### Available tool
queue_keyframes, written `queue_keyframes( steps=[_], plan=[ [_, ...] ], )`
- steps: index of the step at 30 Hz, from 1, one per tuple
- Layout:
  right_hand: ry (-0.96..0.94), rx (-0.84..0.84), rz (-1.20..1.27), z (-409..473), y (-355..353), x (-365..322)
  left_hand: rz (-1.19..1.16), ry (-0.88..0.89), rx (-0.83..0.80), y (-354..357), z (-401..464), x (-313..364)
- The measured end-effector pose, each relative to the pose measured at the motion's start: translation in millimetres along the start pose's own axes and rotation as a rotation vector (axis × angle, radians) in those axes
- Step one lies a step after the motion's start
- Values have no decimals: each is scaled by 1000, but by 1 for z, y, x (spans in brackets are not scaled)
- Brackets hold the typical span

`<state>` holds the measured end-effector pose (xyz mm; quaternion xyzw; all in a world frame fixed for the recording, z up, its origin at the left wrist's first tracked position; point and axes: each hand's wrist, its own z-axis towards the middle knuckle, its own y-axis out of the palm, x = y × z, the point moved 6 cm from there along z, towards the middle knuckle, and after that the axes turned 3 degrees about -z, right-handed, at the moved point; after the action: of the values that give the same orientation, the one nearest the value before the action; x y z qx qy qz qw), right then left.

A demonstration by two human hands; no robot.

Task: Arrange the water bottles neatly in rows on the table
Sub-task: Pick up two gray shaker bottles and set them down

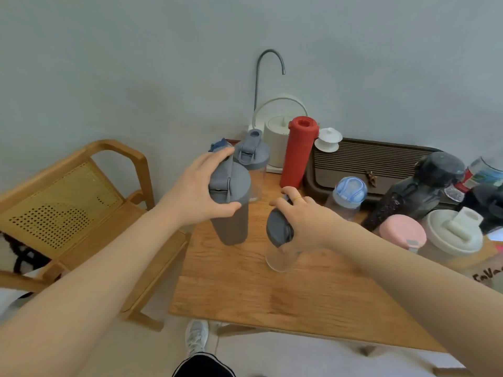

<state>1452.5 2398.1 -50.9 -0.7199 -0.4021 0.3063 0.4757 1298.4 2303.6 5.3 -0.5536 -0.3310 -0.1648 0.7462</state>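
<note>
The left hand [196, 190] grips the grey bottle [230, 205] by its lid; the right hand [307, 221] holds the clear bottle [279, 248], fingers curled, above the tabletop [272, 300].

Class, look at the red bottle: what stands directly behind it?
Behind the red bottle stands a white kettle with an arched handle; the bottle covers the kettle's right side, and its base is partly hidden.

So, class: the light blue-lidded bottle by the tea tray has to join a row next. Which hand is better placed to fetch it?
Probably the right hand: it is nearer the light blue-lidded bottle, though it must first release its clear bottle. The left hand grips the grey bottle, farther away.
</note>
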Motion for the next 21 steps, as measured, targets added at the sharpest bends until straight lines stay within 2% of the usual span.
queue_keyframes(
  steps=[2,3,7,9,12,15,19,21],
  plan=[
    [-15,-49,-11,6,-14,0,-26,5,39,-15,7,-6],
    [-27,-15,-24,11,-28,-2,-35,6,56,-24,12,-10],
    [-31,310,113,53,-99,-9,3,-1,66,-55,36,-33],
    [-25,363,129,88,-118,-20,37,-8,39,-65,46,-51],
    [-13,303,-1,152,-125,-39,88,-18,-8,-75,59,-82],
    [65,174,-157,212,-115,-51,110,-34,-21,-85,73,-113],
    [208,-12,-186,267,-84,-52,91,-61,-9,-100,95,-151],
    [254,-37,-187,283,-73,-48,82,-64,-15,-106,107,-165]
  ],
)
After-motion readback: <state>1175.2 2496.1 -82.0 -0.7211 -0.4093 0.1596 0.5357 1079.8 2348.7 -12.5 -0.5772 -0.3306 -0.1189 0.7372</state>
